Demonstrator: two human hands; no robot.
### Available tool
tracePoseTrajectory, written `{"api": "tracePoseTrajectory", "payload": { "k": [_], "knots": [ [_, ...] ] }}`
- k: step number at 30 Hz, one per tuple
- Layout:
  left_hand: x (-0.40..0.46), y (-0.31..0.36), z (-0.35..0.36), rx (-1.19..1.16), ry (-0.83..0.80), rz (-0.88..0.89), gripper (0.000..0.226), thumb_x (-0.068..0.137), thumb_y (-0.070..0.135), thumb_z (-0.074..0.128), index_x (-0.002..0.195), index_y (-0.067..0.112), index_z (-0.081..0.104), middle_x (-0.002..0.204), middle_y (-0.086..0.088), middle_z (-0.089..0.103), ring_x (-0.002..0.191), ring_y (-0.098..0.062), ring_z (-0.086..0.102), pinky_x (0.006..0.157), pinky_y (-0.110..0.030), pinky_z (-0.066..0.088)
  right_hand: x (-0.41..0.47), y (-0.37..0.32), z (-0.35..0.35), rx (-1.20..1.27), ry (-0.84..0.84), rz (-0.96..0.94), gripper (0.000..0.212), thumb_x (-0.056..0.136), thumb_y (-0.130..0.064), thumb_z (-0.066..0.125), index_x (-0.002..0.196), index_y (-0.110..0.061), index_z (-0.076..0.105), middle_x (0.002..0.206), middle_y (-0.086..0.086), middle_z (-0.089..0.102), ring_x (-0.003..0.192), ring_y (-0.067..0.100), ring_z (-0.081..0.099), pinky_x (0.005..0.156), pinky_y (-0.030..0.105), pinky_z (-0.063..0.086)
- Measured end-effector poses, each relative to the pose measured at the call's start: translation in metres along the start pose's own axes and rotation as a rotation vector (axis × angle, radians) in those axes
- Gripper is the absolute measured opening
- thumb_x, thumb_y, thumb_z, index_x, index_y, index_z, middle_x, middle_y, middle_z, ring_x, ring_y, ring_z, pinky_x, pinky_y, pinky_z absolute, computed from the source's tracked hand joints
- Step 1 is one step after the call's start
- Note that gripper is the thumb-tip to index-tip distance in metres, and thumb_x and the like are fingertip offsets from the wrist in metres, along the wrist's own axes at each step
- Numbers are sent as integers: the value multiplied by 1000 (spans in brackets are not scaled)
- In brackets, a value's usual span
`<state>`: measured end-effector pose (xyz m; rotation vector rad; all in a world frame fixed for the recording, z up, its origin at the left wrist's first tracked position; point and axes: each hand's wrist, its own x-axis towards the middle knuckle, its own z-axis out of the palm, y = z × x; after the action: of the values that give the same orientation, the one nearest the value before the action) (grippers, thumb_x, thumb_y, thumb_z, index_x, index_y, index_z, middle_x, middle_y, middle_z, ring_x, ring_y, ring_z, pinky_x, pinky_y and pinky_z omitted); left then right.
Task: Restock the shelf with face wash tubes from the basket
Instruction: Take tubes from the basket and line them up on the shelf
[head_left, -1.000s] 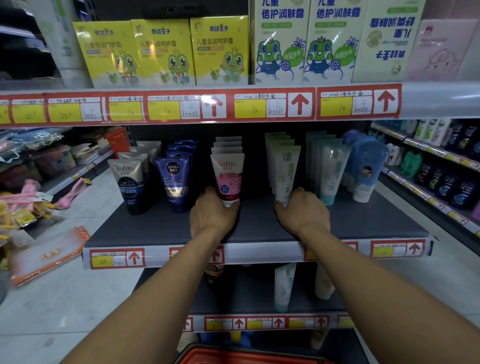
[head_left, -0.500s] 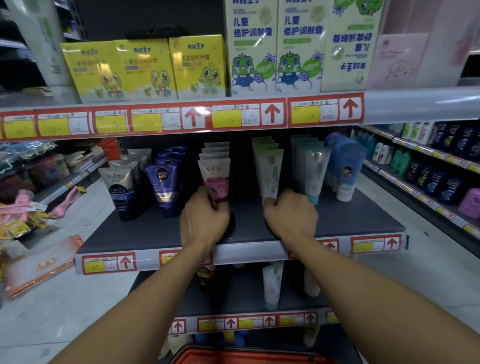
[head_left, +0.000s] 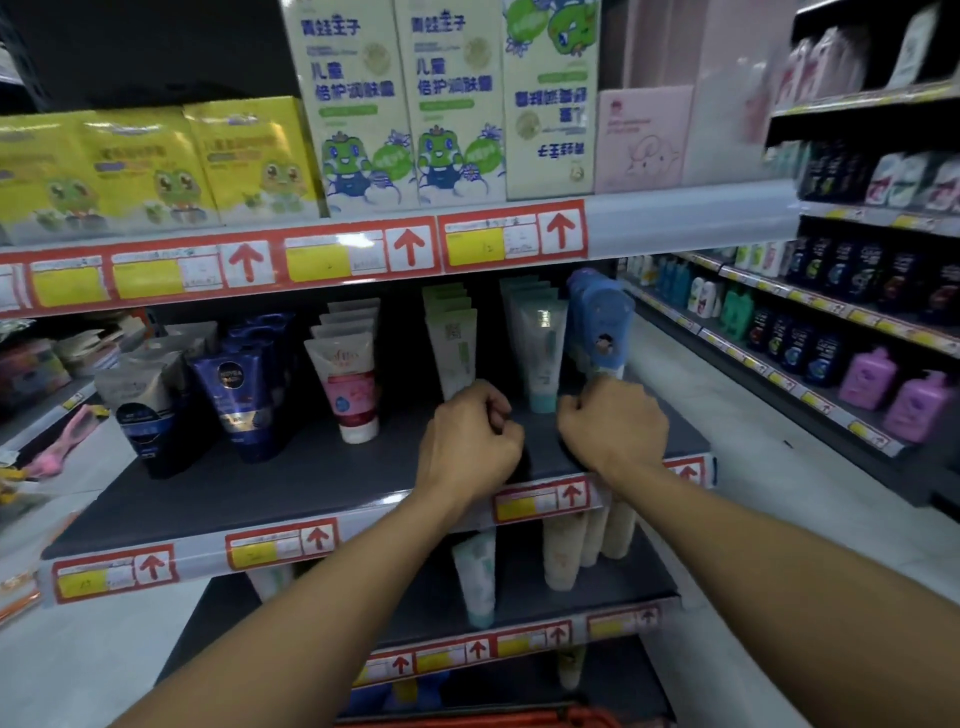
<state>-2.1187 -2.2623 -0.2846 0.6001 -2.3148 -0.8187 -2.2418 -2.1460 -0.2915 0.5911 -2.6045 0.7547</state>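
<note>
Left hand (head_left: 470, 441) hiding tube (head_left: 453, 353) base

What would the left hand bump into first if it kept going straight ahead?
Probably the pale green tube at the front of its row. The left hand sits right before the tube's base, its knuckles covering it, so contact may already exist; depth is hard to judge.

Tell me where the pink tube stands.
In the head view, the pink tube stands left of centre on the middle shelf, between the dark blue tubes and the left hand.
</note>
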Motion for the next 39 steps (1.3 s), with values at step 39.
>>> {"api": "tracePoseTrajectory", "payload": {
  "k": [39],
  "knots": [
    [56, 18, 79, 200, 45, -303, 57, 84, 51, 78, 125, 15, 58, 128, -6, 67, 115, -28, 65, 82, -35, 54, 57, 56, 18, -15, -170, 49, 48, 91, -52, 59, 113, -10, 58, 105, 11, 67, 92, 30, 65, 63, 32, 40]
  ]
}}
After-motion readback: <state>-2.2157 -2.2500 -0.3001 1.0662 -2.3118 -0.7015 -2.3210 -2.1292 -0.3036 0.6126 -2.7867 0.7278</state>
